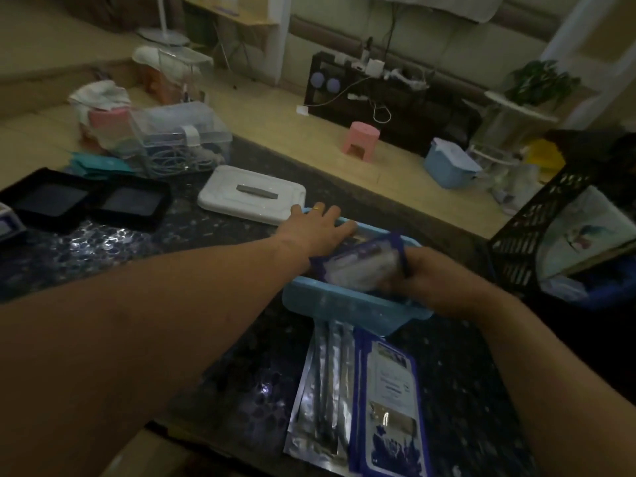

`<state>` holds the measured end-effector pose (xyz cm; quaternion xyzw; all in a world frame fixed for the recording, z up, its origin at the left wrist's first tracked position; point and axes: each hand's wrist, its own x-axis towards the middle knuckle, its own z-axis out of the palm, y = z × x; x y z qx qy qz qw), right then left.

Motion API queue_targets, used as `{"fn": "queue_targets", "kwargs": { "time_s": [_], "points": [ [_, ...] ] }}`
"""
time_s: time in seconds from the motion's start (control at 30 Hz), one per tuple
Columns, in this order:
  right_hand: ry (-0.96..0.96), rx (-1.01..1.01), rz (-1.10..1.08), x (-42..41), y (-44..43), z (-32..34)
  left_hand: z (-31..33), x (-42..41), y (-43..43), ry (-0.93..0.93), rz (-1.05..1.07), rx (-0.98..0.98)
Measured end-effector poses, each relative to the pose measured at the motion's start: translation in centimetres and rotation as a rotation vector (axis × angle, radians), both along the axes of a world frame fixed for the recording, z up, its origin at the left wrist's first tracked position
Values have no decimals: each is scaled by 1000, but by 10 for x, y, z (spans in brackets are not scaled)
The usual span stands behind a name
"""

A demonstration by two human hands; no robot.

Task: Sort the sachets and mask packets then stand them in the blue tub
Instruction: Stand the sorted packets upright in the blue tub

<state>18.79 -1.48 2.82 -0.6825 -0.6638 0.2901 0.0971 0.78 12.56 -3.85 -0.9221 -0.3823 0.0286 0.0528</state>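
The blue tub [347, 306] stands on the dark speckled counter in front of me. My left hand [318, 228] reaches across it, fingers spread over the tub's far rim. My right hand [437, 282] grips a bundle of blue-and-white mask packets [361, 265] and holds it tilted inside the tub. On the counter near me lie a stack of blue mask packets [390, 404] and, to its left, several silver sachets [321, 390], both flat.
A white lid [253, 194] with a grey handle lies beyond the tub. A black tray [82, 203] sits at the left, a clear box [179, 136] behind it. A black lattice basket [550, 232] stands at the right. The counter edge runs diagonally behind the tub.
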Motion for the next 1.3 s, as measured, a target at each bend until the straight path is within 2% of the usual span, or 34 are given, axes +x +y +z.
{"fn": "queue_targets", "kwargs": {
  "time_s": [0.07, 0.17, 0.27, 0.4, 0.5, 0.7, 0.83, 0.9, 0.97, 1.03, 1.07, 1.1, 1.23, 1.3],
  "points": [
    [-256, -59, 31, -2, 10, -12, -4, -2, 3, -27, 3, 0],
    [-508, -64, 83, -12, 22, -16, -8, -6, 5, -55, -26, 0],
    [-716, -50, 225, -21, 34, -20, -5, -4, 7, -99, -42, -43],
    [-821, -51, 348, -35, 49, -27, -2, 2, 13, -244, -5, -171],
    [-880, -68, 336, -40, 59, -30, 0, 3, 15, -303, 23, -244],
    [-861, 25, 264, -37, 64, -39, 9, -4, 12, -215, 3, -348],
    [-888, 90, 204, -33, 61, -43, 10, -6, 9, -131, -48, -298],
    [-834, 111, 182, -30, 60, -44, 3, -4, 6, -48, -57, -168],
    [-697, 210, 121, -28, 53, -43, -6, 0, 3, 1, -40, -51],
    [-555, 384, 13, -27, 42, -38, -10, 2, 3, 7, -28, -13],
    [-496, 403, -33, -27, 38, -37, -10, 1, 3, 5, -29, -11],
    [-419, 330, -58, -28, 36, -33, -10, 1, 4, 3, -30, -8],
    [20, -361, -115, -38, 34, -29, -11, 3, 5, 10, -35, 15],
    [94, -435, -123, -40, 38, -29, -12, 2, 4, 10, -39, 20]
  ]
}}
